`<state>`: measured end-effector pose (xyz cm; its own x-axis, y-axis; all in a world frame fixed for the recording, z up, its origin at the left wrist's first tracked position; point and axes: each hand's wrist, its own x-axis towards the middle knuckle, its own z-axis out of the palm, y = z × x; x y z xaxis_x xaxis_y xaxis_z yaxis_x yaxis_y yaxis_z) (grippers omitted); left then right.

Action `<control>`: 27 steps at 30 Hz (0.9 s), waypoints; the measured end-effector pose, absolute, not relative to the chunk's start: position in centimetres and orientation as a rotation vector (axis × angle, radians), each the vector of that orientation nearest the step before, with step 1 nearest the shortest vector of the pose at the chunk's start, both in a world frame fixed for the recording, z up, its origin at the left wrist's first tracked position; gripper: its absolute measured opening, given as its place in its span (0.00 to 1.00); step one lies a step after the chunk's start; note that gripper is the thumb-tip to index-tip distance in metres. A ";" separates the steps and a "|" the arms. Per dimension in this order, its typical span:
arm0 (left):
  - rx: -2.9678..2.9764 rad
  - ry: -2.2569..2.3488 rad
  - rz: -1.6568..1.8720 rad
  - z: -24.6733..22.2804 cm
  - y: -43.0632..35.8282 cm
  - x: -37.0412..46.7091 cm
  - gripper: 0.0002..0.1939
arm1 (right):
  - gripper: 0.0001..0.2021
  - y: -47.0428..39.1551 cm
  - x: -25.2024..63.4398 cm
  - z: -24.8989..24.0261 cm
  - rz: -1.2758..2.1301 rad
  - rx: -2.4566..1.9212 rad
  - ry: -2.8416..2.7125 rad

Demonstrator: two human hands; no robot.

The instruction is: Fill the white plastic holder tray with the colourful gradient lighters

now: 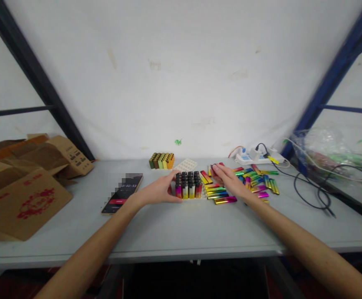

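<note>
My left hand (160, 189) is curled around the left end of an upright block of lighters (189, 185), thumb along the front and fingers behind. The block has black tops and shiny bodies in pink, silver, yellow and red. A pale tray with holes (204, 193) shows at its right edge. To the right, my right hand (227, 178) is closed in a pinch on a lighter, mostly hidden by the fingers. Below and beside that hand, loose metallic lighters (216, 191) lie flat, with more rainbow-coloured lighters (255, 179) in a pile farther right.
A second upright block of lighters (161, 162) and a pale holed tray (186, 165) are near the wall. A phone (123, 194) lies left of my left hand. Cardboard boxes (40, 199) fill the left side. A power strip (255, 157), black cables (321, 203) and plastic bags (333, 145) are right.
</note>
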<state>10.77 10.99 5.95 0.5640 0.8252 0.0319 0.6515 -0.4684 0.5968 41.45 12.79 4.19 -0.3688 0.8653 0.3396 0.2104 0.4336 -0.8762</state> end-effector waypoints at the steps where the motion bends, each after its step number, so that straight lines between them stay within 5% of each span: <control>1: 2.274 1.186 0.434 5.9 11.0 10.8 0.47 | 0.27 12.8 41.4 4.1 1.013 -0.918 -1.803; 6: 2.280 1.185 0.435 5.9 11.0 10.8 0.46 | 0.31 13.2 41.2 4.0 1.161 -0.951 -1.723; 20: 2.300 1.199 0.442 5.7 11.2 10.6 0.48 | 0.16 12.8 41.2 5.4 1.498 -0.902 -1.364; 27: 2.305 1.196 0.431 5.7 11.2 10.5 0.49 | 0.23 13.2 40.9 4.9 1.513 -0.844 -1.398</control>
<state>10.54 11.25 5.73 0.5631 0.8250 0.0471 0.6651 -0.4863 0.5667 40.94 13.16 4.94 -0.3779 0.9221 0.0834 -0.1558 0.0254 -0.9875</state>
